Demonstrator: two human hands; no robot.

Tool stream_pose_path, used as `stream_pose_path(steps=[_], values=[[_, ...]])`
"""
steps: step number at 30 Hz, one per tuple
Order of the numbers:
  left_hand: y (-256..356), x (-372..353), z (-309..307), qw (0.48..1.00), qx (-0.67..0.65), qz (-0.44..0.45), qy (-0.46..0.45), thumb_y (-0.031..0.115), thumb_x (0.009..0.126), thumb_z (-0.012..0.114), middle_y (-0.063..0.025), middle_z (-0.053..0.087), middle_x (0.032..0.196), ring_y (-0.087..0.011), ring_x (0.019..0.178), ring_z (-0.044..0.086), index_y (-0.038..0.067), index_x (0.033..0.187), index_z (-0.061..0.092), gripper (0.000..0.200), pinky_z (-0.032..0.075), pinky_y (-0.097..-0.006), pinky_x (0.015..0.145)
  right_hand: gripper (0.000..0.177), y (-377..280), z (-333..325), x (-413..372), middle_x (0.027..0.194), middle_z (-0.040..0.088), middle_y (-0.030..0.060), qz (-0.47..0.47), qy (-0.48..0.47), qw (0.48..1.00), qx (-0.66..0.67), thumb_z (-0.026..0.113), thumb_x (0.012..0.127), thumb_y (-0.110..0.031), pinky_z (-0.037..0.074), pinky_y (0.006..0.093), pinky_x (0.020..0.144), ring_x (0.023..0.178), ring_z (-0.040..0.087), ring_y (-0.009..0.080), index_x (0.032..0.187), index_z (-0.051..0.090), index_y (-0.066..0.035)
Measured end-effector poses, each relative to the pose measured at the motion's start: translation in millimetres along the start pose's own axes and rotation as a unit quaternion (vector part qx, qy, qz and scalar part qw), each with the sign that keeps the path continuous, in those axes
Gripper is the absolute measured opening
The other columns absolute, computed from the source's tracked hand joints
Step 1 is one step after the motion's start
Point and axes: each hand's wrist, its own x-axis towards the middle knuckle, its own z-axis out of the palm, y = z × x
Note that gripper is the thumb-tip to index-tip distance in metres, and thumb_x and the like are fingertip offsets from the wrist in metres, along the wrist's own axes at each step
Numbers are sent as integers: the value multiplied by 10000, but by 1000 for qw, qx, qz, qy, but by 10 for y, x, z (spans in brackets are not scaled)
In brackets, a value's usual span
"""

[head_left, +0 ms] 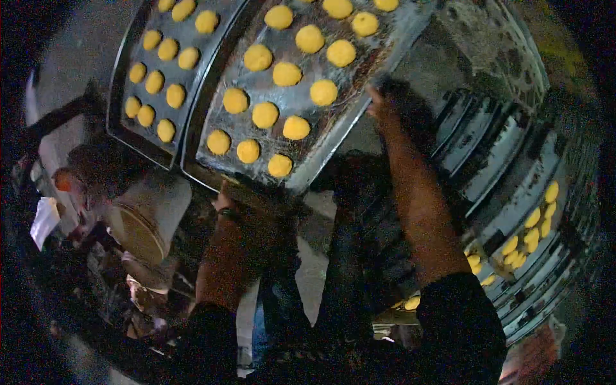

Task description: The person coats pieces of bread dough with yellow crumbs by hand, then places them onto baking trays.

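Observation:
A dark metal baking tray with rows of round yellow dough pieces is tilted in front of me. My left hand is closed on its near edge, toward the lower left corner, with the fingers partly under the rim. Along the right side rim, my right hand grips the same tray, its fingers partly lost in shadow. Directly left of it lies a second tray with similar yellow pieces, its edge right against the held tray.
On the right, a stack of dark metal trays stands close to my right arm. Yellow pieces show in its lower trays. A pale bucket-like container is at the lower left, near my left forearm. My legs are below the tray.

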Motion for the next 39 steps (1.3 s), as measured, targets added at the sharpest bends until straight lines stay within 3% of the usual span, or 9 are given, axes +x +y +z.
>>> stream_pose_path(steps=[3,13,22,24,27,33,35,37,39], values=[[-64,38,4,999,-35,-9,-4,426,849,513,-154,596,1045,-302,835,578,50,1173,466,499,474,-446,751,429,-79,78,290,1016,578,85,16,128,992,-7,623,808,-230,459,365,733,857,539,222,1183,522,-47],[-174,-94,-31,994,-95,54,30,408,851,502,-145,599,1040,-293,827,579,59,1170,480,473,473,-439,743,446,-1043,362,-406,979,580,83,83,102,988,82,663,698,-154,445,381,742,852,536,248,1117,564,-42],[-434,-171,-100,975,-159,111,105,392,854,492,-137,602,1035,-285,819,579,68,1166,493,451,472,-432,737,262,323,251,-123,921,576,56,41,29,992,115,611,642,-85,439,375,750,848,527,216,899,603,-35],[-525,-180,-198,970,-171,114,127,389,854,490,-135,603,1034,-283,817,579,70,1166,496,446,471,-431,735,209,-144,450,-453,898,571,56,-39,33,986,159,599,664,-81,440,373,768,846,529,212,870,601,-43],[-571,-171,-414,966,-185,111,143,384,855,486,-133,604,1032,-281,814,579,72,1164,500,439,471,-429,733,170,440,420,-409,890,578,75,-246,24,968,48,590,701,-102,438,367,799,873,538,221,863,604,-52],[-447,65,-481,974,-181,86,102,373,857,480,-128,605,1029,-276,809,579,78,1162,509,426,470,-425,728,173,723,389,-338,883,596,115,-196,8,963,-182,610,768,-157,434,348,814,914,565,235,895,611,-41],[-427,162,-425,975,-186,87,88,370,857,478,-126,606,1028,-274,807,579,80,1161,512,421,470,-423,727,168,410,318,-122,898,594,94,-349,-55,814,-461,622,787,-160,438,355,808,899,567,222,900,612,-37],[-353,329,-268,975,-190,95,65,366,858,476,-124,607,1027,-272,805,579,82,1161,514,417,469,-422,725,202,103,439,-106,941,592,85,-242,-50,969,11,636,798,-183,455,356,776,876,573,212,927,603,-31],[-346,502,8,973,-202,103,44,363,858,473,-123,607,1026,-270,804,580,84,1160,517,413,469,-420,724,299,899,274,598,1038,581,80,-90,-72,970,213,628,832,-230,489,346,719,844,587,197,1043,565,-28]])
